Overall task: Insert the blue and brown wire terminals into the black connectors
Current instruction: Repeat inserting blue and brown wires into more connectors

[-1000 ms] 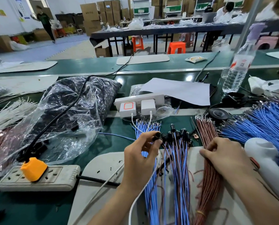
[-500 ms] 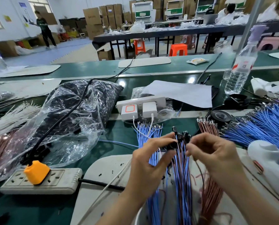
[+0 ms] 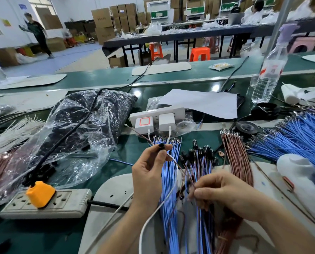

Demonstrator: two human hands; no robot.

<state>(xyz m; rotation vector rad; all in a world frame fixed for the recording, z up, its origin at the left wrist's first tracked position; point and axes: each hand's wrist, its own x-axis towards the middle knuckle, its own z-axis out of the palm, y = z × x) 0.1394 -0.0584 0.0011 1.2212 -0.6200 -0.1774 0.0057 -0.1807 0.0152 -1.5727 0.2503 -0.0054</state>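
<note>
Left hand (image 3: 149, 173) grip pinches black connector (image 3: 161, 146), held up off worktop, likely so hole is easy to see. Right hand (image 3: 226, 195) grip pinches brown wire (image 3: 185, 176) low down, likely to steer it.

Black connector (image 3: 161, 146) aloft — brown wire (image 3: 182, 170) trailing, seemingly inserted.

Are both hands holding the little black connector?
No, only the left hand pinches the black connector, while the right hand pinches a thin wire lower down.
</note>
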